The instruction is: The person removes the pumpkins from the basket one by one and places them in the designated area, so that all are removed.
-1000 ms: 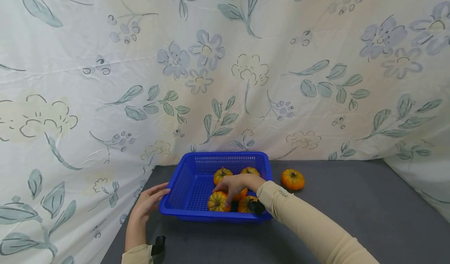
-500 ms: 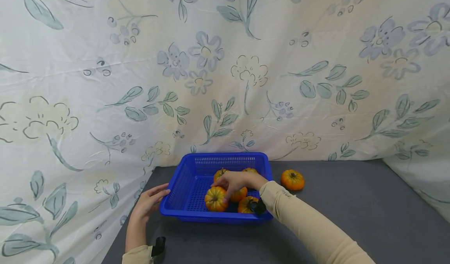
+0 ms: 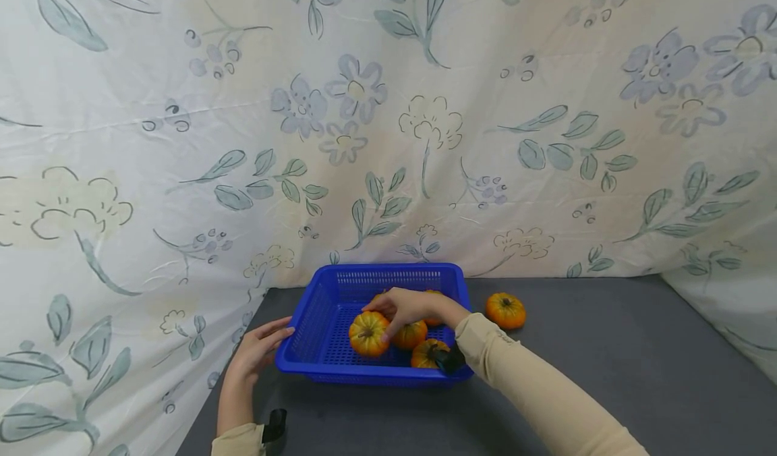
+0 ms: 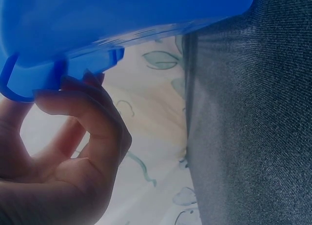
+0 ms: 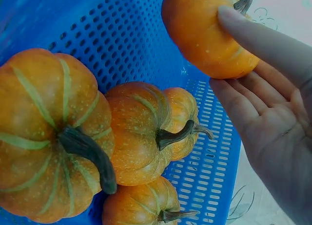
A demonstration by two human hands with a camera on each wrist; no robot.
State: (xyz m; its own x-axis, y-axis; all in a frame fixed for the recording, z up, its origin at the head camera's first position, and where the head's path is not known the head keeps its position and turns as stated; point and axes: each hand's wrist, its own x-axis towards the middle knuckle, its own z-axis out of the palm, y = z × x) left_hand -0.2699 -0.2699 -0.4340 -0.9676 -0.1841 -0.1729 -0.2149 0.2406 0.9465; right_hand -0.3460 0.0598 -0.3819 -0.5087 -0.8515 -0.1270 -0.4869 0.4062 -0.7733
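Note:
My right hand grips a small orange pumpkin with yellowish stripes, thumb on one side and fingers on the other. In the right wrist view that pumpkin is raised over the others, its stem pointing to the upper right. Several more pumpkins sit in the right part of a blue plastic basket. One of them is mostly hidden behind my right hand. My left hand holds the basket's left rim. The left wrist view shows its fingers curled at the rim.
Another orange pumpkin lies on the dark grey table, right of the basket. A cloth printed with leaves and flowers hangs directly behind the table and along its left side. Black straps with wrist cameras sit at both sleeves.
My right hand has lifted the pumpkin from the basket's front and moved it a little up and left. The left hand and the basket have stayed put.

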